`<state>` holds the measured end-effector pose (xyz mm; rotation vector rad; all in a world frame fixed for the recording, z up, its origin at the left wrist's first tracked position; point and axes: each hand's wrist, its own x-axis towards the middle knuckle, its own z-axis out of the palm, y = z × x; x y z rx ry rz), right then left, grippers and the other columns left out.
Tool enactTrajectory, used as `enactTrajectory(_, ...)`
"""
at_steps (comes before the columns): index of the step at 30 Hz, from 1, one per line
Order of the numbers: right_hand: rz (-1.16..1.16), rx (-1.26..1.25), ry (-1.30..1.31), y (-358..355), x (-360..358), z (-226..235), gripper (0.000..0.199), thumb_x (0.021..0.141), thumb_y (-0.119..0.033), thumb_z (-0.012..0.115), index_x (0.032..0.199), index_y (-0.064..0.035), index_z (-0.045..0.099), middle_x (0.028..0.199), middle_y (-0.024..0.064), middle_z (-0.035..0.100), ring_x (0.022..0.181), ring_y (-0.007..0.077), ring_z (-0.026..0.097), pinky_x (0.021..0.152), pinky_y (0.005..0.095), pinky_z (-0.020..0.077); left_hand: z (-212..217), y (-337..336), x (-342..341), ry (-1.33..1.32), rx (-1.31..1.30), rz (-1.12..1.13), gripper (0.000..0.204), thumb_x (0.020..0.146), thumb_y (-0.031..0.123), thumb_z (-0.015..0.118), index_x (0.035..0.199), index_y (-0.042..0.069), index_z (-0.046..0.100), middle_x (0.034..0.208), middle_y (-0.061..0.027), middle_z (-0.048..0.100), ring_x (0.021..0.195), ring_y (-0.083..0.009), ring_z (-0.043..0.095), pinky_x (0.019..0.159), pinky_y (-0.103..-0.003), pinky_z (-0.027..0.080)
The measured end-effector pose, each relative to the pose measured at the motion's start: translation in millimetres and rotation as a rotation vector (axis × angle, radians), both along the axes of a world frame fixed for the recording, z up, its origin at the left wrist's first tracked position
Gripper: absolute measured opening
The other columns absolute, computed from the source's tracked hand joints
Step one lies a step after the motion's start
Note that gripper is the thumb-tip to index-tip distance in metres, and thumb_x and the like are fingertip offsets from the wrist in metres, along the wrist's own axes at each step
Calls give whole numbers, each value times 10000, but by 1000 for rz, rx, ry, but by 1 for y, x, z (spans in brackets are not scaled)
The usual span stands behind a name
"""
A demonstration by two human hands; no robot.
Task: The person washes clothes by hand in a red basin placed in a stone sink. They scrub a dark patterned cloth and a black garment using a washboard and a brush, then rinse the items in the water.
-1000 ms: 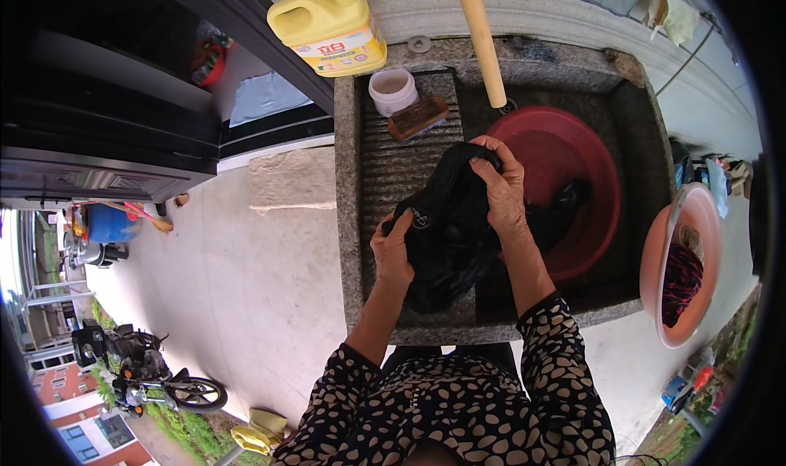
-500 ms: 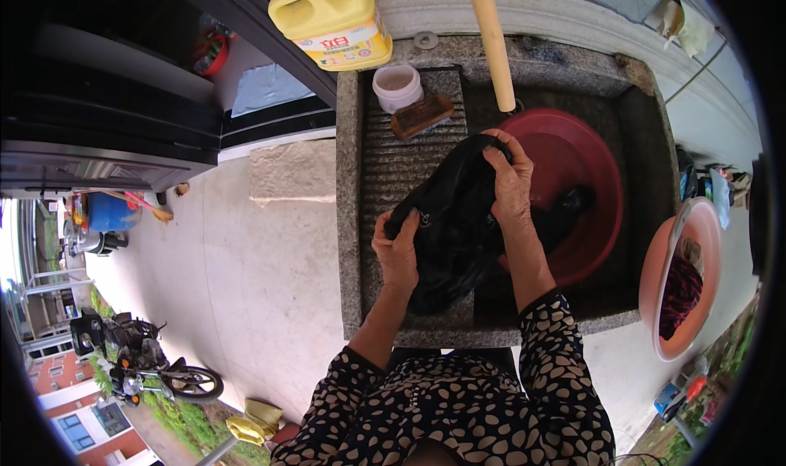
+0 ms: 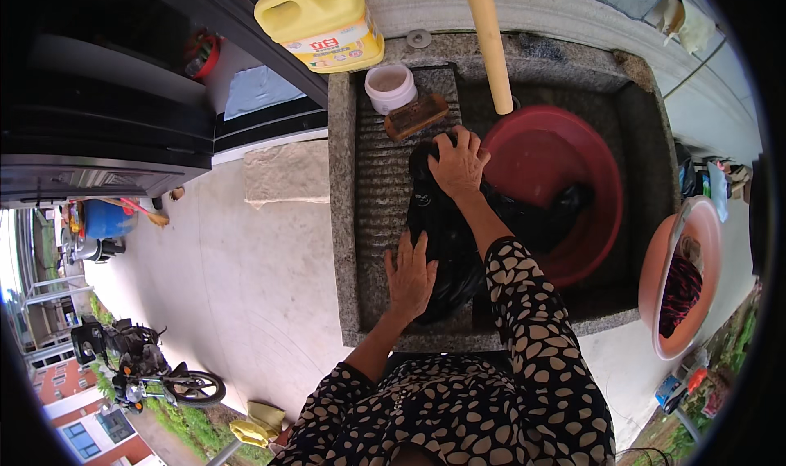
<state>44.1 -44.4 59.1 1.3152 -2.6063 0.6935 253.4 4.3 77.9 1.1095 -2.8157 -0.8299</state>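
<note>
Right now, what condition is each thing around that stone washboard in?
Black garment: spread on the ribbed washboard, trailing into the red basin.
Left hand: flat, pressing the garment's near end.
Right hand: flat on its far end.
Red basin: in the stone sink, upright.
Yellow jug: upright.
White cup: open, upright.
Brush: lying unused.
Pink basin: holds clothes.

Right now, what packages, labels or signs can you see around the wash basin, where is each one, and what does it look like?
Yellow jug: on the stone ledge behind the ribbed washboard, handled, with a white, red and green label.
White tub: at the washboard's top, small, round, open, no label visible.
No signs or screens in view.
</note>
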Motion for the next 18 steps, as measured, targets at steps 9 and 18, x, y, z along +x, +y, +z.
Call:
enactTrajectory(9,564,-182,-411,94,83,22,248,663,-282,732,783,-151,560,875,43,515,790,233,525,639,403,387,-9,-32,9,128,61,-87,940,823,522,572,1469,31,98,1517,-164,152,1420,-302,103,1066,-626,35)
enactTrajectory(18,-82,-23,-151,-1,14,3,295,804,-424,627,1001,-204,638,1071,45,524,1042,278,478,715,466,401,-7,-30,-5,344,126,0,880,805,441,614,1459,62,163,1490,-189,184,1395,-348,156,1054,-636,76)
